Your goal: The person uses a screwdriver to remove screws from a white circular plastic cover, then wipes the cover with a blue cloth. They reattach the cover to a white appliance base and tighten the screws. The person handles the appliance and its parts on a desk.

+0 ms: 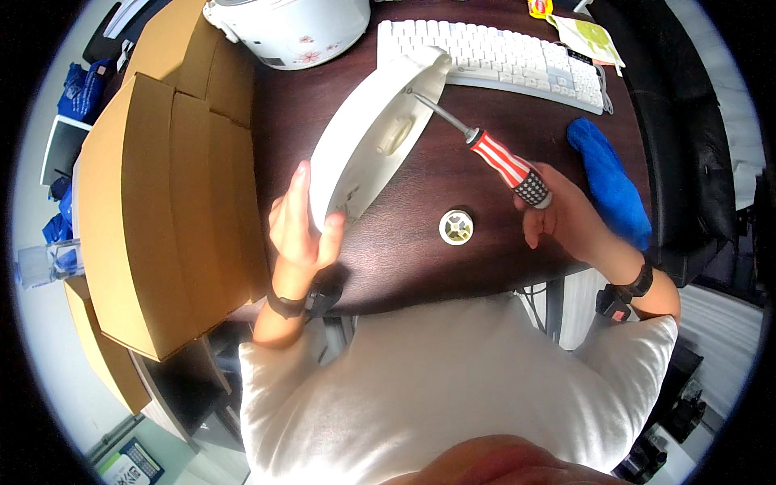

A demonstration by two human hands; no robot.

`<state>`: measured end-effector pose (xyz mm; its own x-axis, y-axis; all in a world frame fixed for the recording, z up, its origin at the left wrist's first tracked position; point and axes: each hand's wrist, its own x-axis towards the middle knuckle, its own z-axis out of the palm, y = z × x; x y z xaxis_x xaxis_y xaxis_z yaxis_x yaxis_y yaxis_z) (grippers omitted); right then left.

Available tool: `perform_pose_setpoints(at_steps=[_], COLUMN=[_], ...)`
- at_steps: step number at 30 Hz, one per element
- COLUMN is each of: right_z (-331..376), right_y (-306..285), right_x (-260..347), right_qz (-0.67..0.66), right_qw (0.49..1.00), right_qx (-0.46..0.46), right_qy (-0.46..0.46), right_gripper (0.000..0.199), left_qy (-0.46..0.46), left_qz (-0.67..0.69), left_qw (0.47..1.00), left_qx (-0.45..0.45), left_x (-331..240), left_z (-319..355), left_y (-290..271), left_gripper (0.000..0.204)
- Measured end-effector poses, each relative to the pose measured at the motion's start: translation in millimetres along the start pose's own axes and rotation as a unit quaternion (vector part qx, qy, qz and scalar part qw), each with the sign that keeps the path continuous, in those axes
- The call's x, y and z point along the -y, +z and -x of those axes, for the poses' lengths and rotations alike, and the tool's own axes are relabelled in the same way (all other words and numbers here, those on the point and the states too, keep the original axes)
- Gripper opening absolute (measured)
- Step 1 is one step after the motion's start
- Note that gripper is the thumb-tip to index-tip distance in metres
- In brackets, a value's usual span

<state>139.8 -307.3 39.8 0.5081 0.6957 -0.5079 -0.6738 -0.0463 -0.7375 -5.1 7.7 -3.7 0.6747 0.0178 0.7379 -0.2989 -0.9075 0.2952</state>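
Note:
My left hand [305,226] grips the near end of a white, shallow curved lid [347,121], thumb on the inner side and fingers along the outside. The lid is tilted up on edge, its inside facing right, where a raised oval part shows. In my right hand [558,212] is a screwdriver [499,159] with a red-and-white striped handle, dark and dotted at its butt. Its metal tip is at the inner face near the lid's far end; whether it sits in a screw is too small to tell. Between my hands, a small round spoked cap [457,227] lies on the table.
A white rice cooker body [295,32] with a flower print stands at the back left. Behind the lid lies a white keyboard [501,61]. A blue cloth [608,182] rests at the right edge of the dark table [388,271]. Cardboard boxes [166,210] line the left side.

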Motion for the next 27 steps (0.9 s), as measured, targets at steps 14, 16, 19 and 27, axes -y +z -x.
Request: perform_pose_setpoints(at_steps=[14,16,19,27], right_z=[-7,-6,-8,-10], right_y=[-9,-12,-7,-15], right_x=[1,3,5,3], right_qz=[0.092,0.071,0.054,0.069], right_qw=[0.995,0.997,0.996,0.996], right_qx=[0.012,0.001,-0.04,-0.001], right_qy=[-0.023,-0.036,-0.057,-0.056], right_gripper=[0.037,0.039,0.046,0.05], left_qy=[-0.167,-0.16,-0.138,-0.081], left_qz=[0.058,0.053,0.027,0.035], left_qw=[0.983,0.985,0.989,0.996], left_qx=[-0.043,-0.046,-0.04,-0.019], left_x=[-10,-10,-7,-4], left_z=[6,6,9,4], left_y=[11,12,7,5], left_gripper=[0.074,0.072,0.069,0.065])
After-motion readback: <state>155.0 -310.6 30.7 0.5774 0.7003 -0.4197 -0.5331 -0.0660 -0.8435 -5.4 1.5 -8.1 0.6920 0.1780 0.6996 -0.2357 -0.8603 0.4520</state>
